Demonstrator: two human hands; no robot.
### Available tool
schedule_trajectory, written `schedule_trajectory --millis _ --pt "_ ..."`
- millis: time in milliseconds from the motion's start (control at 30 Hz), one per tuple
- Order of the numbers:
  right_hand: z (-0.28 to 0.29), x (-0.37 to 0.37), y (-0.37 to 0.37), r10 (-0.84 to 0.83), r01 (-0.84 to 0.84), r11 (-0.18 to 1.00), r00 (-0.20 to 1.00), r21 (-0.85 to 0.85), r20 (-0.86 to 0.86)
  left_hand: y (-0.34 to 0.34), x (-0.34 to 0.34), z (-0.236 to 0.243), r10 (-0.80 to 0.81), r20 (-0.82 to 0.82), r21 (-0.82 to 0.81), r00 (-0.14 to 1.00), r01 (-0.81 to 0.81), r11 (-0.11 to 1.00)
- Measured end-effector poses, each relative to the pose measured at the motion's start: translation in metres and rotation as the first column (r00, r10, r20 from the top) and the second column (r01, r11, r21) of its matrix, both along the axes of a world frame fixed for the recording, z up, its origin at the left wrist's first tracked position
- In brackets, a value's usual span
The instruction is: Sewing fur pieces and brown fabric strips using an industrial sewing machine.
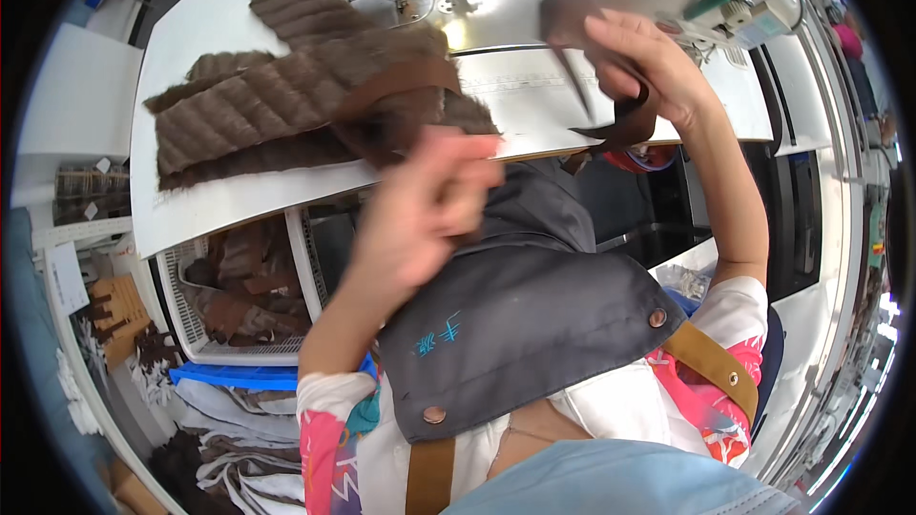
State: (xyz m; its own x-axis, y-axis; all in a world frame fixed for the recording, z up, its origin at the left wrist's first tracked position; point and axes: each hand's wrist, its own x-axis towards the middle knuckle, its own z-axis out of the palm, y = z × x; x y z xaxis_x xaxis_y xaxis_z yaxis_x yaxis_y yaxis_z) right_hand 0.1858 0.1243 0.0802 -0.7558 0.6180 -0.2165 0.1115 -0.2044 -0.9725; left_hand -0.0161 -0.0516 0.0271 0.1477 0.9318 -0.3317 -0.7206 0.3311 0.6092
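My right hand (654, 62) is raised over the right part of the sewing table, its fingers closed on a dark brown fabric strip (637, 119). The strip loops and hangs down toward the table's front edge. My left hand (429, 205) is in front of the table edge, smeared by motion. Its fingers look curled, but whether they hold anything does not show. Just beyond it lies a pile of brown ribbed plush fabric pieces (258, 119), with a smooth brown band (401, 81) across the right end.
A sewing machine's needle area (415, 0) is at the far side, on a white table (205, 29). Lower left, a white plastic basket (176, 310) holds brown pieces, with stacked fabric (239, 429) below. A green part (708, 2) sits on the machine housing at right.
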Motion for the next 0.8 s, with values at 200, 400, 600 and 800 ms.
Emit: schedule_trajectory --millis 200,400,600,800 --pt "0.017 -0.023 -0.046 0.250 -0.249 0.968 0.967 -0.032 0.048 0.041 0.042 -0.007 0.175 0.266 0.291 0.948 -0.252 0.923" --pt "-0.022 -0.004 -0.041 -0.035 0.024 0.990 0.997 0.141 0.076 0.046 0.048 0.001 0.148 0.097 0.342 0.984 -0.172 0.924" --pt "-0.053 0.008 -0.078 -0.269 0.273 0.950 0.962 0.149 -0.048 0.053 0.062 -0.015 0.136 0.150 0.238 0.979 -0.170 0.956" --pt "-0.106 0.034 -0.099 -0.315 0.323 0.944 0.943 0.065 -0.104 0.062 0.067 -0.032 0.177 -0.240 0.481 0.955 -0.041 0.876"
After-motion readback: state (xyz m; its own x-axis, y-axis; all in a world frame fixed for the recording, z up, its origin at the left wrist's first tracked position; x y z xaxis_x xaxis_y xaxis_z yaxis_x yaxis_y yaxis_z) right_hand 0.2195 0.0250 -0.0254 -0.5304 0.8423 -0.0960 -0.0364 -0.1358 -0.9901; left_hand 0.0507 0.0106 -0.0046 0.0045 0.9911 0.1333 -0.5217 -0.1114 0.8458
